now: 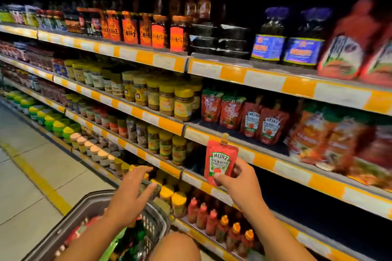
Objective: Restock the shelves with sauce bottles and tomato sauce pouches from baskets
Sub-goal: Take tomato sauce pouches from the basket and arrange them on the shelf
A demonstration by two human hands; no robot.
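Your right hand (238, 178) pinches one Heinz ketchup pouch (219, 162) by its lower edge, thumb on the front and fingers (237, 170) curled behind, so the label faces you and the spout cap points up; held that way, I judge, it can go onto the shelf upright and facing out like its neighbours; the pouch hangs just below and left of the two Heinz pouches (263, 125) already standing on the pouch shelf (265, 160), in front of that shelf's yellow-and-white price strip and not yet on it; left of those two Heinz pouches stand two red pouches of another brand (220, 109), making four upright pouches in that row that I can count, while the larger orange packs (331, 135) to their right are too blurred to count; the bare strip of shelf in front of the Heinz pair is the likely slot; your left hand (132, 195) hovers over the grey shopping basket (70, 222), down and left of the Heinz pair, fingers spread and holding nothing, probably poised to steady the basket or reach for the next item; inside the basket red and green packaging shows, though how many pieces I cannot tell; well below the Heinz pair, seven red sauce bottles (220, 226) line a lower shelf.
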